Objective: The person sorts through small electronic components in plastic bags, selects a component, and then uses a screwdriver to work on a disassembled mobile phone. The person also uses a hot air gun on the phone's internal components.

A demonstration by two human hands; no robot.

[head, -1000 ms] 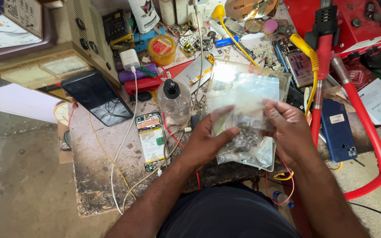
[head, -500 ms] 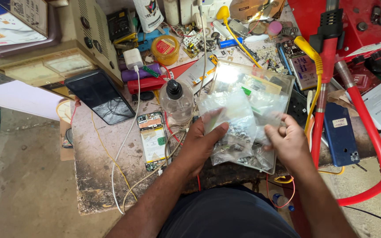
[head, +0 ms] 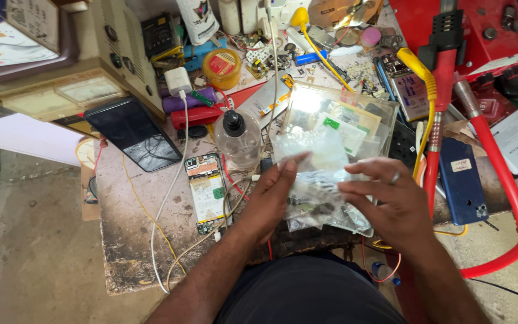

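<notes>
The grip of the left hand point(head: 271, 195) pinches the clear plastic bags point(head: 316, 174) of small parts at centre frame; the right hand point(head: 388, 201), which clasped them a second ago, has loosened and now fingers the top one, sorting.

An electronics repair workshop is shown. A worn, stained table point(head: 133, 252) is crowded with an opened phone point(head: 207, 191), a dark phone point(head: 133, 133), loose circuit boards point(head: 409, 90), white cables point(head: 172, 198) and a red hand tool point(head: 499, 180).

Open phone point(head: 207, 191) and bottle point(head: 237, 137) left of bags point(head: 318, 180)
</notes>
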